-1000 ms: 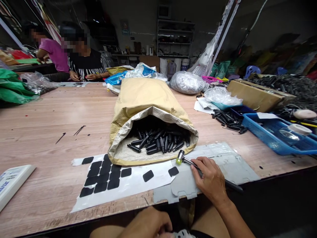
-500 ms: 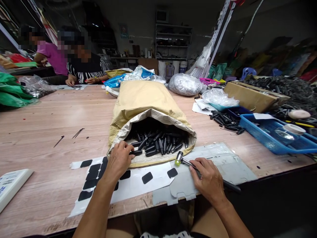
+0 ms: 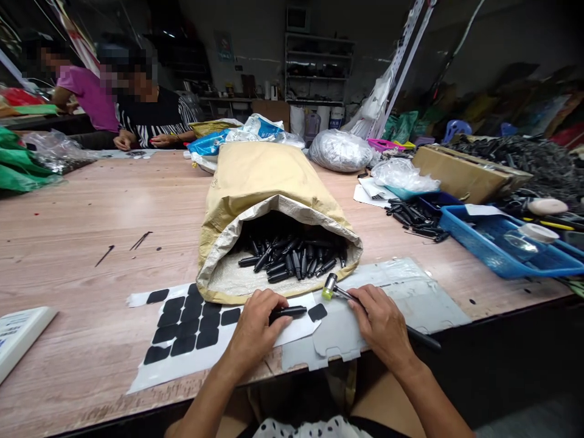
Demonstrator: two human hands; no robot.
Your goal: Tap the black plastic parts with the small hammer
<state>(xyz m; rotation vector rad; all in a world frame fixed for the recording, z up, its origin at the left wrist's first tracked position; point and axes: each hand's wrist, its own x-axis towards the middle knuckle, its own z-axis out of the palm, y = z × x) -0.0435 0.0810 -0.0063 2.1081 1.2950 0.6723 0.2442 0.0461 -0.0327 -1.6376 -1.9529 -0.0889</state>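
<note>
A black cylindrical part (image 3: 292, 311) is held in my left hand (image 3: 259, 325), above the white sheet (image 3: 201, 364) that bears black rounded squares (image 3: 185, 325). My right hand (image 3: 381, 322) is closed round the dark handle of a small hammer (image 3: 329, 287), whose head has a metal face and a yellow-green face. The hammer lies low over the grey plastic sheet (image 3: 410, 286). Behind both hands, an open tan sack (image 3: 274, 173) lies on its side with many black cylindrical parts (image 3: 292, 261) in its mouth.
On the right are a blue basket (image 3: 497, 258), loose black parts (image 3: 415, 220) and a cardboard box (image 3: 465, 173). Plastic bags (image 3: 341, 150) lie behind. A white box (image 3: 22, 337) is at the left edge. Two people sit at the far left; one wears stripes (image 3: 157, 121).
My left hand has moved from the sack's mouth to the right and nearer, bringing a black part out. My right hand still holds the hammer in nearly the same place.
</note>
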